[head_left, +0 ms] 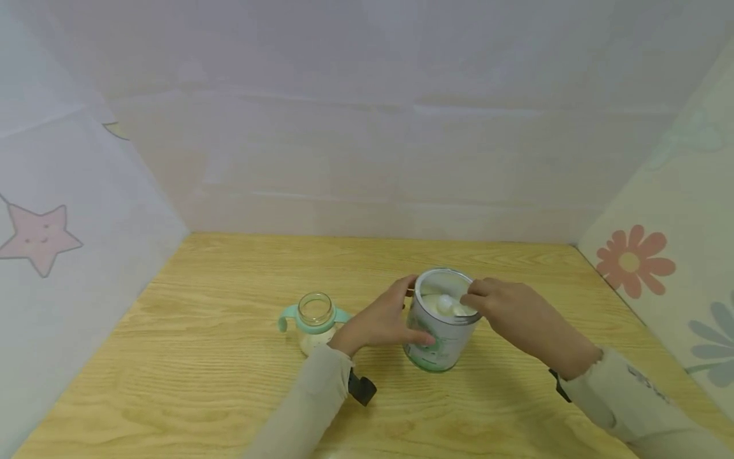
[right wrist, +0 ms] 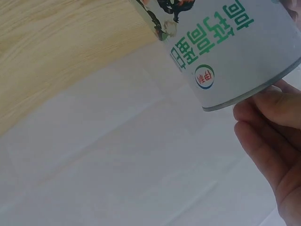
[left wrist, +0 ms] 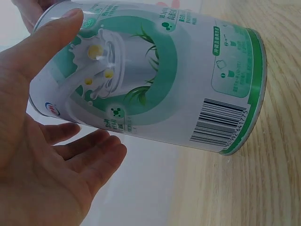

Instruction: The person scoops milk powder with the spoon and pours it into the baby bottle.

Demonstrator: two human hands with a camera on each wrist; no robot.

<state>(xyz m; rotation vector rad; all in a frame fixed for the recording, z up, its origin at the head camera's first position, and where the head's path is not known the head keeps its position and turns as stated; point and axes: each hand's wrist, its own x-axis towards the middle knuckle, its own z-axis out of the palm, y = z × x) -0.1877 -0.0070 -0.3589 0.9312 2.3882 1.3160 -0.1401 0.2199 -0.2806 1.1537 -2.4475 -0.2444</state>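
A white-and-green milk powder can [head_left: 438, 338], lidless with pale powder inside, stands on the table, leaning slightly. My left hand [head_left: 387, 319] holds its side, the thumb across the front, the other fingers toward the far side. In the left wrist view the can's [left wrist: 141, 70] barcode and green bottom band show. At the right of the opening, my right hand [head_left: 510, 312] has bent fingers over the rim and pinches a white scoop [head_left: 444, 303], whose handle is mostly hidden by the fingers. In the right wrist view, my right hand [right wrist: 277, 127] is at the can's rim.
Left of the can stands an uncapped baby bottle [head_left: 315, 311] with mint-green handles and pale contents, partly behind my left wrist. The wooden table [head_left: 229, 280] meets pale cloth walls [head_left: 367, 153] at the back and both sides.
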